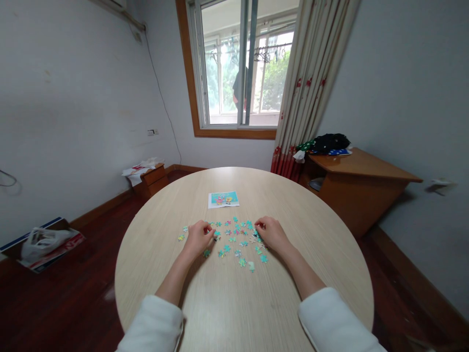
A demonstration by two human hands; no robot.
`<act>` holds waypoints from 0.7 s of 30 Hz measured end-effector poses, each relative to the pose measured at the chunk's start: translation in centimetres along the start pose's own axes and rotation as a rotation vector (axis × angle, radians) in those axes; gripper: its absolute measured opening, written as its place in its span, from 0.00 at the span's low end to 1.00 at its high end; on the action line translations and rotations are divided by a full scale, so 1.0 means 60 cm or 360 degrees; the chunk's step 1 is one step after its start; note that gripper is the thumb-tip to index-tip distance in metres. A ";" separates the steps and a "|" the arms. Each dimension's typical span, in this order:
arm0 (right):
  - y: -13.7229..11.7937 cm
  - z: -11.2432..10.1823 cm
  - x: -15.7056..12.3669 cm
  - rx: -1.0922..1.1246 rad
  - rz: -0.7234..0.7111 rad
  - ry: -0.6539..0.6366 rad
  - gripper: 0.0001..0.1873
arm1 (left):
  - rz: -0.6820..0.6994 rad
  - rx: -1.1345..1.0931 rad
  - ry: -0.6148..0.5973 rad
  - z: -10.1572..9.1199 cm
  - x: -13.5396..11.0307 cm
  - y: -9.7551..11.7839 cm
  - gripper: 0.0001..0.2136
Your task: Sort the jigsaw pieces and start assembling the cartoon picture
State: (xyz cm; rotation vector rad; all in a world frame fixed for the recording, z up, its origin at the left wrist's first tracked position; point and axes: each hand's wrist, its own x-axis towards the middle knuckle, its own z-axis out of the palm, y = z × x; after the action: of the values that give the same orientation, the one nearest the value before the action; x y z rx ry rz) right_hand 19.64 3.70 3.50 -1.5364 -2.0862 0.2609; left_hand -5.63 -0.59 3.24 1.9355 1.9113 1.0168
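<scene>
My two hands reach in from either side of a loose scatter of puzzle pieces lying on the round surface. Counting twelve as straight away from me, most of the scatter lies toward three o'clock from my left hand and toward nine from my right hand, so it sits between them. On the left, thumb and fingers are curled toward each other just beside some pieces; I cannot tell whether one is pinched there. On the right, the fingertips are drawn together low over the scatter's edge, and I cannot tell whether they grip anything either. The pale piece nearest my body lies at about seven o'clock from my right hand and four from my left, the right being nearer. The yellowish piece sits out at nine o'clock, just beside my left hand. Beyond the scatter, the picture card lies flat, its long axis running roughly from nine to three.
</scene>
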 end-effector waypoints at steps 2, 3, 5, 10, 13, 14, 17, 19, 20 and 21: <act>-0.003 -0.001 -0.001 -0.0006 -0.0009 -0.0033 0.10 | -0.0007 0.0001 -0.0003 -0.001 0.000 0.000 0.07; -0.004 -0.001 -0.001 -0.0005 -0.0012 -0.0044 0.10 | -0.0006 0.0002 -0.0009 -0.001 0.000 0.001 0.07; -0.004 -0.002 -0.001 0.0010 -0.0023 -0.0056 0.10 | 0.0006 0.0005 -0.0022 -0.001 0.001 0.002 0.08; -0.012 -0.006 -0.014 0.0062 -0.0149 -0.0057 0.10 | 0.0107 0.0099 -0.0066 -0.007 -0.018 0.016 0.10; -0.012 -0.019 -0.052 0.0073 -0.0330 0.0039 0.09 | 0.0291 0.0191 -0.0089 -0.022 -0.065 0.030 0.11; -0.008 -0.025 -0.070 0.0064 -0.0386 0.0049 0.10 | 0.0367 0.0210 -0.0120 -0.029 -0.087 0.034 0.10; 0.018 -0.042 -0.130 -0.0042 -0.0412 0.0014 0.13 | 0.0530 0.0241 -0.0263 -0.048 -0.159 0.037 0.11; 0.039 -0.047 -0.164 -0.0151 -0.0377 -0.0081 0.18 | 0.0546 0.0287 -0.0361 -0.055 -0.198 0.031 0.12; 0.048 -0.047 -0.176 -0.0218 -0.0342 -0.0121 0.23 | 0.0548 0.0323 -0.0389 -0.055 -0.212 0.027 0.14; 0.053 -0.044 -0.184 -0.0283 -0.0307 -0.0158 0.28 | 0.0550 0.0366 -0.0408 -0.053 -0.221 0.023 0.16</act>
State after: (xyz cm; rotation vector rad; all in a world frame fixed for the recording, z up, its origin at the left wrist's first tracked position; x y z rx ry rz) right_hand 26.02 -5.93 0.97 -1.4323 -2.3724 0.0841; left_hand -5.24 -14.24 2.36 2.4522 1.6482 0.6020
